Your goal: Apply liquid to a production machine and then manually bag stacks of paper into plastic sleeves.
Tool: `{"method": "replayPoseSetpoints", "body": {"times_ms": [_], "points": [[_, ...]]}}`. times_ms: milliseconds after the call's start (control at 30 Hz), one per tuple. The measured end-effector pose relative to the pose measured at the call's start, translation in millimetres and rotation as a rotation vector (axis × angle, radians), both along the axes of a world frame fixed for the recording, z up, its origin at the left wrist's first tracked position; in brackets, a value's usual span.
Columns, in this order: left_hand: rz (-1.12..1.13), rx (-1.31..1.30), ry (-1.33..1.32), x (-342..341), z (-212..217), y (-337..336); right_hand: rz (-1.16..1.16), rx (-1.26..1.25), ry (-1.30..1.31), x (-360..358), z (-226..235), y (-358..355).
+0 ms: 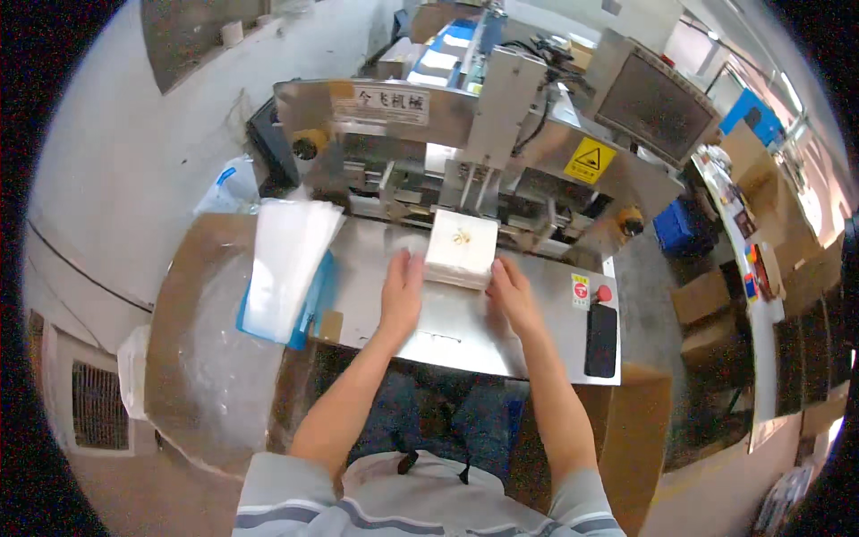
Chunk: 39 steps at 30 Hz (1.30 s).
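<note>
A squarish stack of white paper napkins (pixel 461 243), with a small gold-coloured print on top, lies at the front of the machine on the metal worktop (pixel 447 336). My left hand (pixel 403 288) is against its left side, fingers pointing forward. On the opposite side, my right hand (pixel 514 294) touches the near right corner with thumb and fingers. Between them the two hands hold the stack from its sides; the undersides of the fingers are hidden. Left of my left hand, long clear-white plastic sleeves (pixel 288 259) lie fanned over a blue tray (pixel 309 304).
The metal machine (pixel 501 116) rises behind the stack, with a yellow warning sign (pixel 591 161). A red button (pixel 602 293) and a black phone (pixel 601 340) are at the worktop's right. Cardboard boxes (pixel 637 430) stand below, and one with clear plastic (pixel 219 358) is at left.
</note>
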<state>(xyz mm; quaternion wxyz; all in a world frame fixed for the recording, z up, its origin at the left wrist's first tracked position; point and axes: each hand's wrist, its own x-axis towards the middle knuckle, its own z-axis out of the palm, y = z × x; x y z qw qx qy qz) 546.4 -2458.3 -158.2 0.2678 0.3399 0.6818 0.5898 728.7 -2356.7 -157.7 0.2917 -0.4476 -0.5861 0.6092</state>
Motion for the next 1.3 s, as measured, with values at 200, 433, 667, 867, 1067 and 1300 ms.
{"method": "replayPoseSetpoints", "body": {"times_ms": [200, 433, 667, 867, 1067, 1300], "points": [[-0.239, -0.112, -0.089, -36, -10, 47, -0.048, 0.079, 0.037, -24, 6, 0], [-0.134, -0.031, -0.228, -5, 28, 36, 0.011, 0.211, -0.001, -8, 3, -8], [-0.671, 0.047, 0.006, 9, 26, -19, 0.293, 0.646, -0.319, 59, 62, -41], [-0.648, -0.077, 0.405, -8, -26, 69, 0.271, 0.154, -0.042, 94, 55, -66], [-0.830, -0.491, 0.890, 3, -31, 163, -0.189, 0.207, -0.113, 211, 47, -115], [-0.794, -0.368, 0.948, 14, -30, 167, -0.868, 0.213, -0.420, 397, 44, -238]]}}
